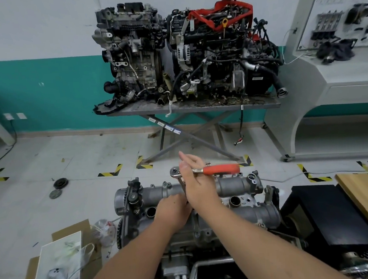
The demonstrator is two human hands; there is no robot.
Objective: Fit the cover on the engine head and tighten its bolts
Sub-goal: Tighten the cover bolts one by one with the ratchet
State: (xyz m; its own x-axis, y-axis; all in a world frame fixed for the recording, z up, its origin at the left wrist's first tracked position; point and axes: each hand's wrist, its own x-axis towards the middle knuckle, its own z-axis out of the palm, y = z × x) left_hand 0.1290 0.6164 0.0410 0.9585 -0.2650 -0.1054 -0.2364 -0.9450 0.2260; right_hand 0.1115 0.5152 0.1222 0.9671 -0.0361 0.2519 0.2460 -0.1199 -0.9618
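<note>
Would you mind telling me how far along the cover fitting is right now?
The grey cover already sits on the engine head. In hand: the right hand holds a red-handled ratchet over the cover, while the left hand rests at the extension's base. How many bolts remain loose cannot be told.

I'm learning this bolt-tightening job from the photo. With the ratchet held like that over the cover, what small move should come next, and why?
Probably swing the red handle to turn the bolt. The right hand holds the ratchet near its head, the extension runs down to the cover, and the left hand steadies its lower end, so the tool looks seated.
</note>
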